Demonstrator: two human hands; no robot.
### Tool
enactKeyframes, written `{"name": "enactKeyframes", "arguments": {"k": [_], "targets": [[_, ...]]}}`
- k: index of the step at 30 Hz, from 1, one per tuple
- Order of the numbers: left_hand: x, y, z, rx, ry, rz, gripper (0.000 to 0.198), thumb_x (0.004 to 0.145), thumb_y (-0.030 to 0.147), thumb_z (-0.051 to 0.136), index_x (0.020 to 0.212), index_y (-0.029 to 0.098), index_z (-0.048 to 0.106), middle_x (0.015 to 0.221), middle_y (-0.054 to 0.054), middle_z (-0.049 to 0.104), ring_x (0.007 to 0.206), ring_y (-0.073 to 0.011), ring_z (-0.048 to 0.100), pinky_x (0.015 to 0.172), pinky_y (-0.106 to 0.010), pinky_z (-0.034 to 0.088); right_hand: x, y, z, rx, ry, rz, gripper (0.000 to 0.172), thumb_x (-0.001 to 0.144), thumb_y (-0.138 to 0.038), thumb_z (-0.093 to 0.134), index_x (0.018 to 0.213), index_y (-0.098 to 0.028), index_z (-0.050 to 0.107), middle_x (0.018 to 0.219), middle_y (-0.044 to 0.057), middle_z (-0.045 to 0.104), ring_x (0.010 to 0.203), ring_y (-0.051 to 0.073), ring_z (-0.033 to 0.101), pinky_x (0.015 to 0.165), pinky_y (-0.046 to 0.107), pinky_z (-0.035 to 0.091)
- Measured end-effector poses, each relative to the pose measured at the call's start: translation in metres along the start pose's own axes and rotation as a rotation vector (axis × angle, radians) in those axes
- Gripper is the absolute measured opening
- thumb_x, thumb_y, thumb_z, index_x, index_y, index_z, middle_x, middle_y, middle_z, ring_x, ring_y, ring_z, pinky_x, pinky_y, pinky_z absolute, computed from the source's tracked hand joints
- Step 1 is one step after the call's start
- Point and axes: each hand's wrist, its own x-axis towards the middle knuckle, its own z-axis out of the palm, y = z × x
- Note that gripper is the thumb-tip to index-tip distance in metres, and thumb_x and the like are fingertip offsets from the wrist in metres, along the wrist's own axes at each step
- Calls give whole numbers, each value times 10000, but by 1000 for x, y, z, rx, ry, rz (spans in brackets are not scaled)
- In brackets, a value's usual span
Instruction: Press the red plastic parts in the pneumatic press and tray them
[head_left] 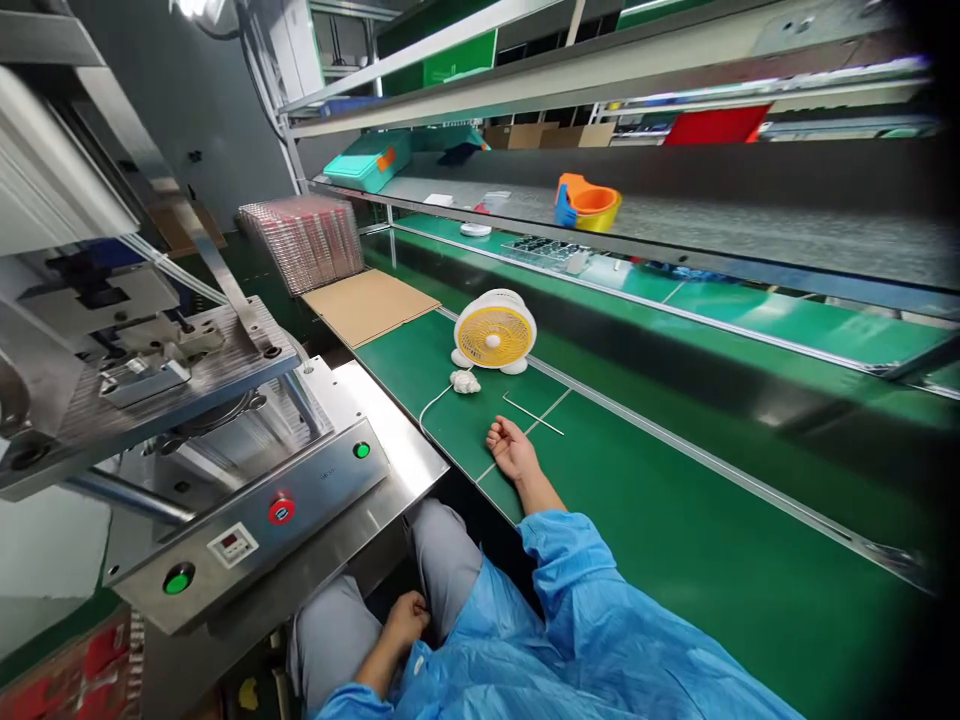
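My right hand (513,449) rests on the green work surface, its fingers curled in loosely and nothing visible in them. Just beyond it lies a thin L-shaped metal rod (534,414), apart from the fingers. A small white and yellow fan (495,332) stands upright farther back. In front of the fan sits a crumpled white lump (465,382), and a thin white cord (429,408) runs from near it to the table edge. Down at my lap, my left hand (407,616) is closed against the grey trouser leg, with no object showing in it.
A metal press machine (247,500) with green and red buttons stands at the left. Flat cardboard (371,303) and a stack of clear trays (307,240) are behind it. The shelf (675,215) above holds an orange, yellow and blue cup (589,203) and a teal box (367,160).
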Motion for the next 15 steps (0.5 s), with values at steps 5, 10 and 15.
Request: {"name": "enactKeyframes", "arguments": {"k": [5, 10, 15], "targets": [[7, -4, -2, 153, 36, 78, 212, 499, 67, 594, 550, 217, 454, 436, 48, 369, 481, -109, 309, 520, -266, 201, 2, 1, -1, 5, 5, 2, 207, 742, -246, 819, 866, -188, 664, 684, 4, 641, 572, 120, 585, 502, 202, 525], [12, -11, -4, 202, 32, 112, 189, 499, 115, 589, 581, 223, 458, 451, 43, 372, 489, -116, 309, 520, -269, 218, 2, 1, -1, 14, 15, -1, 206, 734, -243, 821, 859, -189, 667, 679, 1, 642, 576, 119, 585, 505, 199, 527], [14, -11, -4, 233, 40, 124, 187, 488, 122, 594, 587, 220, 470, 471, 33, 401, 513, -132, 356, 524, -263, 235, 2, 2, -1, 22, 20, -6, 199, 731, -240, 817, 852, -193, 667, 682, 2, 644, 576, 123, 586, 496, 202, 524]]}}
